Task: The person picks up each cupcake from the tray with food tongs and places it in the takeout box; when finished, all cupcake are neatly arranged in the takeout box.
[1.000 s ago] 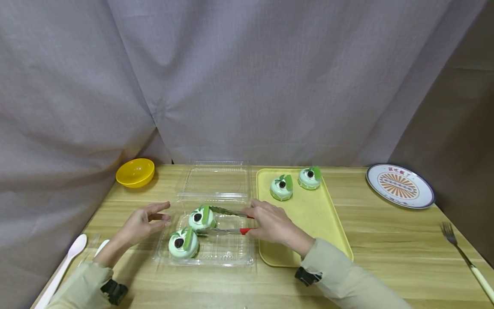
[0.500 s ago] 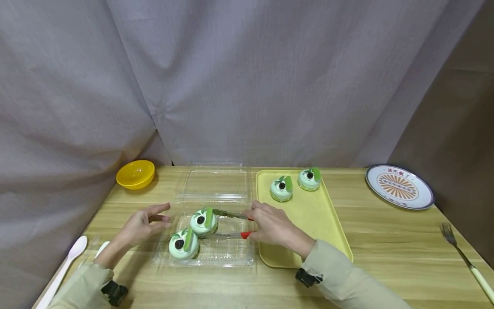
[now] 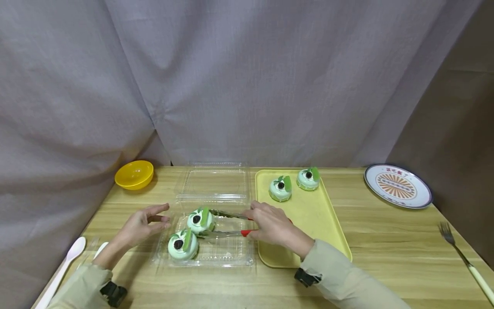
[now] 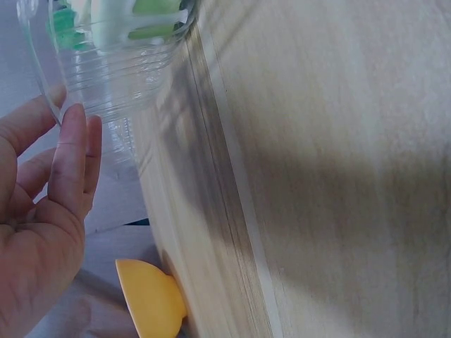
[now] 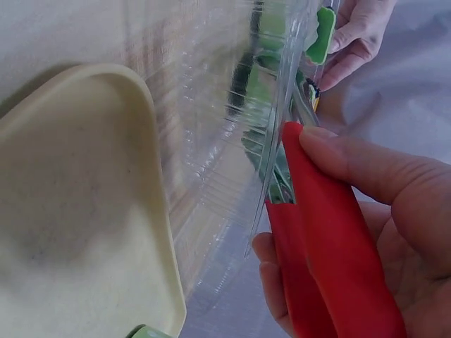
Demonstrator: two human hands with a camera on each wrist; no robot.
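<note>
My left hand [image 3: 143, 223], fingers parted, is at the rim of one clear box [image 3: 233, 257], perhaps to steady it; just right of it, two cakes [image 3: 181, 249] inside; my right hand [image 3: 272, 223] is clamped on one pair of tongs [image 5: 320, 239], arms flanking the farther cake [image 3: 200, 220], likely to spare its top; beyond this hand, two more cakes [image 3: 277, 195] on one tray [image 3: 320, 223].

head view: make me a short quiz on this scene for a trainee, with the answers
1. Which of the hands holds the red-handled tongs?
2. True or false: the clear container is closed.
3. How many green cakes sit on the yellow tray: a) one, b) two, c) three?

Key: 1. the right hand; 2. false, its lid is folded open; 3. b, two.
</note>
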